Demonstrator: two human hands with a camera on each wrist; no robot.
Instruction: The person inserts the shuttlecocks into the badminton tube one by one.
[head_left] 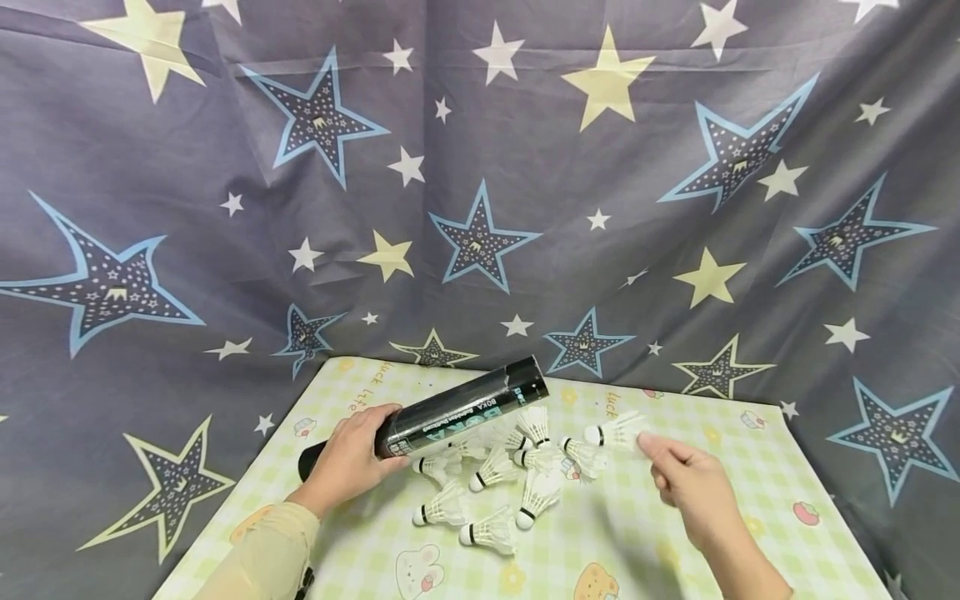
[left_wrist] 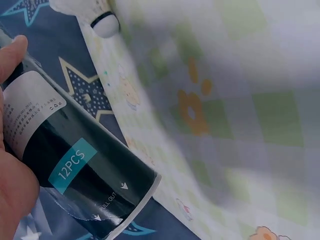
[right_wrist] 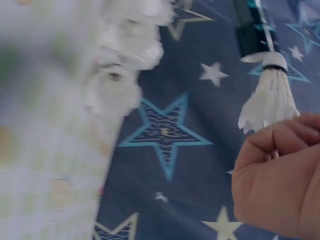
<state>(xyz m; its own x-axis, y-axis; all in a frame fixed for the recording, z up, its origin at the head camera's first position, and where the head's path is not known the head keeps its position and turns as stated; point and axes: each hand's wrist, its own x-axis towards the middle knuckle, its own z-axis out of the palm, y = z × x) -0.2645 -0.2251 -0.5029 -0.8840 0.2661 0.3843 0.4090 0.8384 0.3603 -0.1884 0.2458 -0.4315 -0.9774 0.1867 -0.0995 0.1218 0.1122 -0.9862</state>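
My left hand (head_left: 348, 454) grips a black shuttlecock tube (head_left: 468, 407) near its lower end. The tube slants up to the right above the table. In the left wrist view its near end bears a "12PCS" label (left_wrist: 74, 165). My right hand (head_left: 693, 487) pinches a white shuttlecock (head_left: 618, 432) by the feather skirt, cork pointing left toward the tube's raised end. From the right wrist, that shuttlecock (right_wrist: 270, 95) appears cork up, overlapping the tube (right_wrist: 250, 32). Below and beside the tube lies a loose pile of several shuttlecocks (head_left: 491, 471), some partly hidden by it.
A green-and-white checked cloth (head_left: 750, 467) with cartoon prints covers the table. Behind the table and along both sides hangs a dark curtain (head_left: 540, 292) with star patterns, close to the table's edges.
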